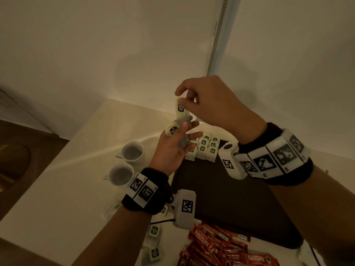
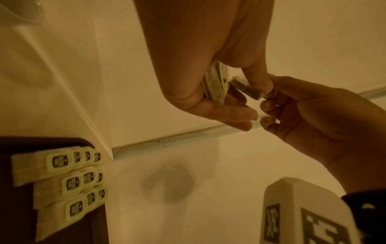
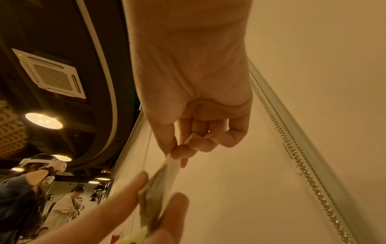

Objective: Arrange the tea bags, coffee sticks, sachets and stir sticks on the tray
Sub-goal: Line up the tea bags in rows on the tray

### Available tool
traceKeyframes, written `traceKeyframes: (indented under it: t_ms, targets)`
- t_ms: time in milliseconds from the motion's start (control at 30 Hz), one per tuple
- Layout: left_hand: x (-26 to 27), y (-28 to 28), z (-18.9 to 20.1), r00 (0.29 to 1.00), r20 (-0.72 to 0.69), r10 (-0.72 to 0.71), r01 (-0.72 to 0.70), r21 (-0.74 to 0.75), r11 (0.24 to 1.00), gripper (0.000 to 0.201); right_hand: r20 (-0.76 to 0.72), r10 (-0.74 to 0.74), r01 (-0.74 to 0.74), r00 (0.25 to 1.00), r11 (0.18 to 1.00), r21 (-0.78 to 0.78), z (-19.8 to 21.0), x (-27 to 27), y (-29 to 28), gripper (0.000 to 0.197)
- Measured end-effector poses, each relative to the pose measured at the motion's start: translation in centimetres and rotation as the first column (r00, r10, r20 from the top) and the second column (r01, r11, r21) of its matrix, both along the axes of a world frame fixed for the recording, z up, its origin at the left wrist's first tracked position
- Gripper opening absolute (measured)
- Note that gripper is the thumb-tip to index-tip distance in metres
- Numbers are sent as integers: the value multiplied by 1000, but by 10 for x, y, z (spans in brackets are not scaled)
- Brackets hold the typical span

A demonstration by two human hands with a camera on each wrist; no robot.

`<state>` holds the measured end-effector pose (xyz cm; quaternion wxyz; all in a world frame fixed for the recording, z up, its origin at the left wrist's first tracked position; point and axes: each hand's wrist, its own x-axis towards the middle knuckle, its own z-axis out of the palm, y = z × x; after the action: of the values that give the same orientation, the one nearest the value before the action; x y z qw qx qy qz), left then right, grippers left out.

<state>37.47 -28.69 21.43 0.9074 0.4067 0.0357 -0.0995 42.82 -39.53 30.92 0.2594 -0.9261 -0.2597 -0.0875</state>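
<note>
Above the far corner of the tray [image 1: 226,198], in the head view, the left hand [image 1: 172,148] lies palm up with a small bunch of tea bags [image 1: 178,131] pinned under its thumb, while the right hand [image 1: 207,100] pinches the label end of one tea bag [image 1: 180,108] between thumb and forefinger and holds it just above the bunch. This looks like peeling single bags off a held supply so each can be set down neatly. Rows of tea bags [image 1: 206,148] already stand overlapped at the tray's far corner, labels up; most of the dark tray is bare. More loose tea bags [image 1: 154,240] lie on the tabletop [image 1: 57,189] off the tray's near left edge, and red coffee sticks [image 1: 221,250] lie heaped at its near edge. Two white cups [image 1: 126,162] stand on the tabletop left of the tray. Sachets and stir sticks are not visible.

From the left wrist, the left fingers [image 2: 229,113] curl round the bunch and the right hand's fingertips [image 2: 269,92] meet them at the pinched label; the filled rows [image 2: 69,180] show at the tray's corner below.

From the right wrist, thumb and forefinger are closed tight on the bag's top edge [image 3: 173,163], with the left fingers blurred beneath. The remaining piles suggest the task is at an early stage.
</note>
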Motion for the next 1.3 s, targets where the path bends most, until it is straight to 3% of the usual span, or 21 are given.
traceKeyframes:
  t_ms: [167,333,733,900,1100,1300]
  targets:
    - [-3,0,0,995,-94,11,-22,-114,993,24,-33,-33,34,999,999,33,-2,0,3,18]
    - [-4,0,-4,989,-147,31,-51,-131,990,19,-80,-34,38,996,998,55,-7,1,2,17]
    - [2,2,-17,987,-64,150,-146,69,987,10,-221,27,20,975,978,209,-24,0,-21,12]
    - [4,8,-23,985,-97,143,-131,120,984,44,-187,-10,46,982,981,187,-32,0,-33,9]
    - [9,40,-34,953,-233,192,-199,-8,980,59,-371,-170,165,913,985,-45,-102,7,-67,16]
    - [8,45,-35,956,-232,178,-176,29,984,65,-625,-290,174,725,955,-241,-197,8,-81,21]
